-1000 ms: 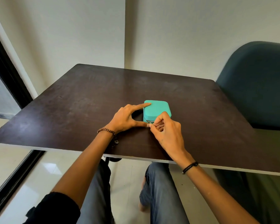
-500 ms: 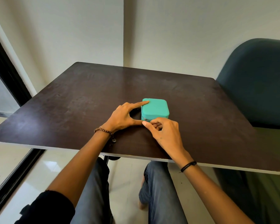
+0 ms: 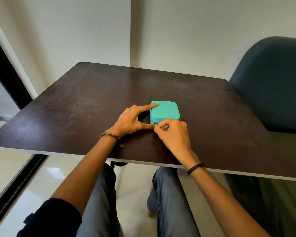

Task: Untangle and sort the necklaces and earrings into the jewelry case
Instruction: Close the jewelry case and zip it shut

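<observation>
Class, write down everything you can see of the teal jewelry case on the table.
The jewelry case is a small, square teal box with rounded corners and a smooth matte skin, perhaps faux leather. It lies flat and closed on the dark table. A zip seam runs round its side. The left hand braces it, with the index finger on the lid's left edge and the thumb at the near left corner. The right hand pinches the metal zip pull there.
</observation>
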`<state>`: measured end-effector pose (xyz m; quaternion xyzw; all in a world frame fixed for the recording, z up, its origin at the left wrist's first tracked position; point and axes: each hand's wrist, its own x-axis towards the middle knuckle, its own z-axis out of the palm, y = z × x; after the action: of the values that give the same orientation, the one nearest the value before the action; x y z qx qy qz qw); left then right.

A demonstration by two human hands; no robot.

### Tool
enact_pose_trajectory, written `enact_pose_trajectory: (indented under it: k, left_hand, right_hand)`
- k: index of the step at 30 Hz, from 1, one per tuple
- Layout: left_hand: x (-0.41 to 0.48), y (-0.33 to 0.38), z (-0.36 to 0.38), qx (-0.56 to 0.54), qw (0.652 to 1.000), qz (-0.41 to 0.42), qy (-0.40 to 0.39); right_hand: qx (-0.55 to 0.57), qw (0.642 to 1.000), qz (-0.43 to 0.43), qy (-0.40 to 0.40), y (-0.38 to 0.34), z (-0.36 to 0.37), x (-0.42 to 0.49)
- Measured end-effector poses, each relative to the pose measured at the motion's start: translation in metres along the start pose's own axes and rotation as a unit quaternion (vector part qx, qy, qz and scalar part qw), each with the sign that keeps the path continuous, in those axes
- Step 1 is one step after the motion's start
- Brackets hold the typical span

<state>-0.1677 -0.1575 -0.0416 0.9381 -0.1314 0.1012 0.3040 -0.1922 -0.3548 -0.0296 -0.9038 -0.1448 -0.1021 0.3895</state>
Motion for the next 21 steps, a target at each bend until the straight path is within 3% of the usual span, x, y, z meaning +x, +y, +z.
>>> enact_pose_trajectory:
  k: [6,21]
  left_hand:
    - [-0.002,0.0,0.001,-0.019,1.0,-0.018,-0.009]
    - [0.003,-0.003,0.003,-0.068,0.996,-0.037,-0.033]
  right_hand:
    - [-0.053,0.998,0.015,-0.009,0.011,-0.028,-0.003]
    - [0.017,0.998,0.06,-0.004,0.054,-0.06,0.021]
